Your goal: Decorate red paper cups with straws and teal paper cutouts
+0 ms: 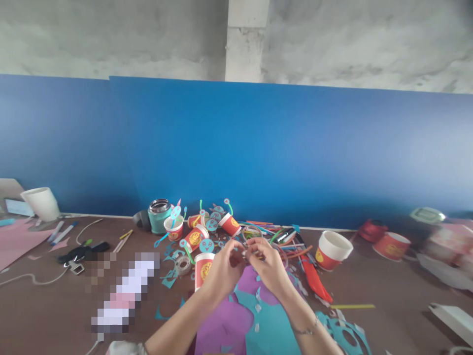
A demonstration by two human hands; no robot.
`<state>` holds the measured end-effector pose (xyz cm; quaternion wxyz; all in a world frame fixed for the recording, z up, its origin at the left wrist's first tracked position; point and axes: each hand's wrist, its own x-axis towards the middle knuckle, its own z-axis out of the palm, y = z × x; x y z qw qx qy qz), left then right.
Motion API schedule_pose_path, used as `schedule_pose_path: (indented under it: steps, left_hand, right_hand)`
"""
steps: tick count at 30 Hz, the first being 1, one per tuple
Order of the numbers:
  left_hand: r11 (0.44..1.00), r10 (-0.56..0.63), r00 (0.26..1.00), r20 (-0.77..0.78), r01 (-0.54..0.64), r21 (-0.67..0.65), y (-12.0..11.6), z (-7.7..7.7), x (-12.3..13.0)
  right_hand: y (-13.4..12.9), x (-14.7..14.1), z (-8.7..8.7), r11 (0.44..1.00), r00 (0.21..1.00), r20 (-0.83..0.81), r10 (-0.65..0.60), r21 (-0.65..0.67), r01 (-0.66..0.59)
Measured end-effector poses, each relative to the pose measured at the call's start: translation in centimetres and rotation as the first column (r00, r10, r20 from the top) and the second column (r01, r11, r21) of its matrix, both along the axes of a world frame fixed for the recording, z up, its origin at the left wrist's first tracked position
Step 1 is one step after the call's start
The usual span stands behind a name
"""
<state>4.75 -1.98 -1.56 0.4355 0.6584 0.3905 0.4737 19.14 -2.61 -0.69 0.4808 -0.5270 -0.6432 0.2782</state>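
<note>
My left hand [229, 264] and my right hand [264, 259] meet above the middle of the desk, thumbs and fingertips pinched close together. Something small and pale sits between the fingertips, too small to name. Below them lie purple paper [223, 323] and teal paper [271, 325] with small white scraps on top. A red and white paper cup [199, 270] stands just left of my left hand, partly covered by it. Behind it is a cluster of similar cups, such as one lying on its side [195, 238], with teal paper faces and green stems.
A roll of clear tape [182, 265] lies left of the cups, by a teal jar [158, 217]. Colored sticks and a red packet [317, 281] lie to the right, near a white-rimmed cup [332, 250]. Cut teal scraps [343, 333] are at front right. A blue partition [236, 153] rises behind.
</note>
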Motion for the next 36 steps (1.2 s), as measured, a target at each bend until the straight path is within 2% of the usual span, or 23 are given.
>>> schedule_pose_path:
  steps: [3,7,11,15,20,29,36]
  left_hand:
    - [0.996,0.075,0.997,-0.007,-0.075,0.046,0.3,-0.3,-0.2]
    - [0.985,0.158,0.960,0.231,-0.137,-0.107,1.1,-0.4,-0.5]
    - [0.961,0.178,0.872,0.455,-0.054,-0.272,0.8,0.0,-0.1]
    - [0.932,0.212,0.808,0.550,0.002,-0.362,-0.1,0.4,0.3]
    - [0.918,0.237,0.767,0.597,0.025,-0.397,-0.4,0.4,0.7]
    - [0.924,0.201,0.765,0.611,0.059,-0.378,-0.5,0.5,0.8]
    - [0.927,0.209,0.773,0.599,0.039,-0.373,-0.5,0.2,1.0]
  right_hand:
    - [-0.3,0.0,0.3,1.000,0.999,-0.049,0.020,0.005,-0.020]
    - [-0.4,-0.2,0.5,0.996,0.990,-0.137,0.021,-0.079,-0.032]
    - [-0.1,-0.6,0.2,0.988,0.969,-0.246,0.023,-0.146,-0.060]
    - [-0.2,-0.9,0.0,0.979,0.934,-0.350,0.068,-0.158,-0.130]
    - [-0.4,-1.1,-0.2,0.960,0.878,-0.468,0.099,-0.186,-0.207]
    - [-0.1,-0.8,-0.4,0.963,0.887,-0.455,0.081,-0.194,-0.187]
    - [0.0,-0.9,-0.6,0.963,0.875,-0.482,0.054,-0.207,-0.173]
